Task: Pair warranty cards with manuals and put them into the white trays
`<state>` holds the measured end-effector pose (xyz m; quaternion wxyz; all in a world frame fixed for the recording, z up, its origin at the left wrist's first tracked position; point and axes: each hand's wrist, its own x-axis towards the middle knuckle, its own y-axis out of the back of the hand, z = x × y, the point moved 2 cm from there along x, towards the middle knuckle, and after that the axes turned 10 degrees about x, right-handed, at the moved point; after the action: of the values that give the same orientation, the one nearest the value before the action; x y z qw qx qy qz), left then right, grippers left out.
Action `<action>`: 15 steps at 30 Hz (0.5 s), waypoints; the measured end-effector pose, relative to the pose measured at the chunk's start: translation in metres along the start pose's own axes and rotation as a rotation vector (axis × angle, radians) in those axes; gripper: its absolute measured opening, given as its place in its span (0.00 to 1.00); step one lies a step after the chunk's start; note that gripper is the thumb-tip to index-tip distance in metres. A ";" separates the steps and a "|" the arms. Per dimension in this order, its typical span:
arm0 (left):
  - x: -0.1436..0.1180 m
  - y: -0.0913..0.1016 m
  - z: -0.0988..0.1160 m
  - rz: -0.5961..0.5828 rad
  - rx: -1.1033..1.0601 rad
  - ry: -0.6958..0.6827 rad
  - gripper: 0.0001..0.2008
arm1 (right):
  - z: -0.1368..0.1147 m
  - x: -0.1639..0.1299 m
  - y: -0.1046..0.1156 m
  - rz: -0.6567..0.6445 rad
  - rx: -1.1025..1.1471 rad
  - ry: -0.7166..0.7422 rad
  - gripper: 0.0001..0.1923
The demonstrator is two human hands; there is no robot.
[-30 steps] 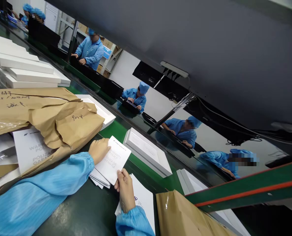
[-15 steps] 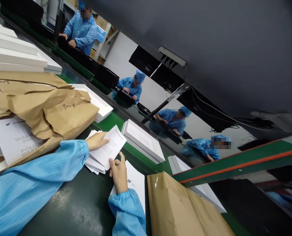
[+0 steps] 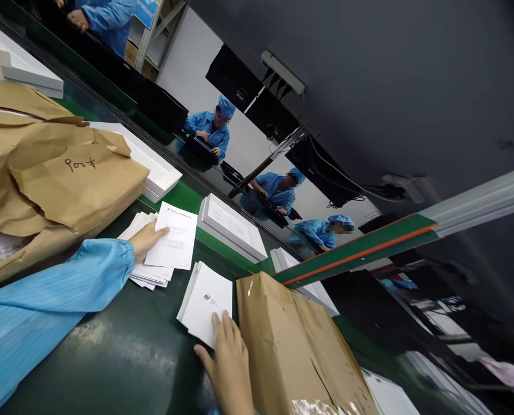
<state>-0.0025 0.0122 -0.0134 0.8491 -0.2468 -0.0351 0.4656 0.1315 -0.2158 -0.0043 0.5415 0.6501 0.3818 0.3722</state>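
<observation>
Between its thumb and fingers, my left hand (image 3: pixel 146 241) grips a white warranty leaflet (image 3: pixel 174 242) by its left edge. Beneath that leaflet lies a loose pile of similar white leaflets (image 3: pixel 150 276) on the dark green table. My right hand (image 3: pixel 231 363) is open, thumb apart, with its fingertips touching the lower right part of a second stack of white booklets (image 3: pixel 209 297), whose top one bears a small dark logo. Just right of this hand stands a brown paper package (image 3: pixel 282 340).
A torn brown paper package (image 3: pixel 70 178) holding printed sheets lies at the left. White box trays (image 3: pixel 235 227) line the green conveyor behind the table. A green beam with an orange stripe (image 3: pixel 360 251) crosses at the right. Co-workers in blue (image 3: pixel 209 129) sit beyond the conveyor.
My right hand has left the warranty leaflet and moved down to the booklet stack. My left hand still holds the leaflet, now turned more upright. The camera view has shifted right.
</observation>
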 end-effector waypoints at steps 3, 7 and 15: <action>0.000 0.000 -0.001 -0.005 0.005 -0.006 0.14 | -0.008 -0.015 -0.010 -0.041 -0.071 0.052 0.21; -0.002 -0.001 0.001 -0.006 0.024 -0.002 0.16 | -0.011 -0.019 -0.001 -0.073 0.004 0.120 0.20; -0.003 -0.001 0.003 -0.014 0.054 -0.015 0.17 | -0.006 -0.014 0.017 0.077 0.290 0.034 0.15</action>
<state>-0.0040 0.0107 -0.0101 0.8584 -0.2200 -0.0308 0.4623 0.1220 -0.2277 0.0125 0.4205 0.7292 0.4157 0.3445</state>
